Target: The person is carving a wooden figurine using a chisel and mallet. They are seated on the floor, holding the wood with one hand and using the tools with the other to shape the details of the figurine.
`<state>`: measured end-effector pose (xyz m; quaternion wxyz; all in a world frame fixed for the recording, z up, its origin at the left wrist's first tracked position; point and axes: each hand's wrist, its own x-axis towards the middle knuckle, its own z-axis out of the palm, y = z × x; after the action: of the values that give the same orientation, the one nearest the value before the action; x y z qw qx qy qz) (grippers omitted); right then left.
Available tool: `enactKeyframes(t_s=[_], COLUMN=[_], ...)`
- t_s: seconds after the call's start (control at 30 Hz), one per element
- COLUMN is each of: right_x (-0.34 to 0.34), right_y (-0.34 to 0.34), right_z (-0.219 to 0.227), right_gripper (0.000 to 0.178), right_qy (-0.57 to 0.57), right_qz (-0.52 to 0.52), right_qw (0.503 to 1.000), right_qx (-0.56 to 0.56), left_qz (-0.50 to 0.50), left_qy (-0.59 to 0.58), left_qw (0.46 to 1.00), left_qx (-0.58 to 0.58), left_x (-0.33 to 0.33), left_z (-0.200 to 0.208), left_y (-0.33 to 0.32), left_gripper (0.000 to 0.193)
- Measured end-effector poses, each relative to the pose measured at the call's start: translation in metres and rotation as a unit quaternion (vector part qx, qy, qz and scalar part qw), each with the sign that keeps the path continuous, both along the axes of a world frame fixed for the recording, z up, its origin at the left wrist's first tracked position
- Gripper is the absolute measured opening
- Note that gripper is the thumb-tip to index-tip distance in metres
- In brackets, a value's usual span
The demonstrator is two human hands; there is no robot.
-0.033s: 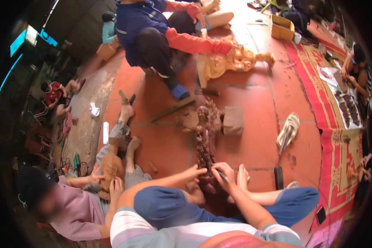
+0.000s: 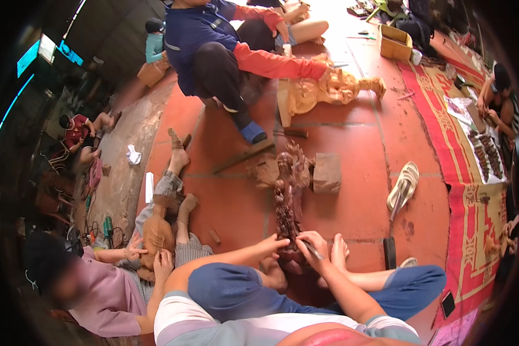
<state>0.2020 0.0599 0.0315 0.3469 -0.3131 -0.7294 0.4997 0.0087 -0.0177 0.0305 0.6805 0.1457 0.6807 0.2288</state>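
Note:
A dark reddish-brown carved wooden statue lies between my bare feet, its base toward me and its top pointing away. My left hand grips the left side of the statue near its base, thumb pressed on the carving. At the opposite side of the base, my right hand is closed around a slim carving tool, held like a pen. Its tip is hidden by the fingers and the statue. Behind the statue stands a brown wooden block.
On my left a seated person holds a brown wood carving. Ahead, a red-sleeved person touches a yellowish carved statue. A wooden bar lies on the red tiles. Rightward are a pale sandal, a mallet-like tool and a patterned mat.
The view has shifted slightly, so the scene sits a little lower in the picture. Both my hands keep their places on the statue and the tool.

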Motion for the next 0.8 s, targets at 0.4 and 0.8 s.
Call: enactKeyframes(t_s=[0.4, 0.8], right_x=[0.012, 0.03], right_y=[0.004, 0.009], right_z=[-0.01, 0.001], right_gripper=[0.018, 0.017], right_qy=[0.01, -0.035], right_qz=[-0.009, -0.03], right_qw=[1.0, 0.995], right_qx=[-0.011, -0.084], left_qz=[-0.028, -0.023], left_qy=[0.019, -0.025], left_qw=[0.999, 0.99], left_qx=[0.01, 0.139], left_x=[0.013, 0.029], left_z=[0.006, 0.07], left_y=[0.005, -0.008], left_gripper=[0.065, 0.059])
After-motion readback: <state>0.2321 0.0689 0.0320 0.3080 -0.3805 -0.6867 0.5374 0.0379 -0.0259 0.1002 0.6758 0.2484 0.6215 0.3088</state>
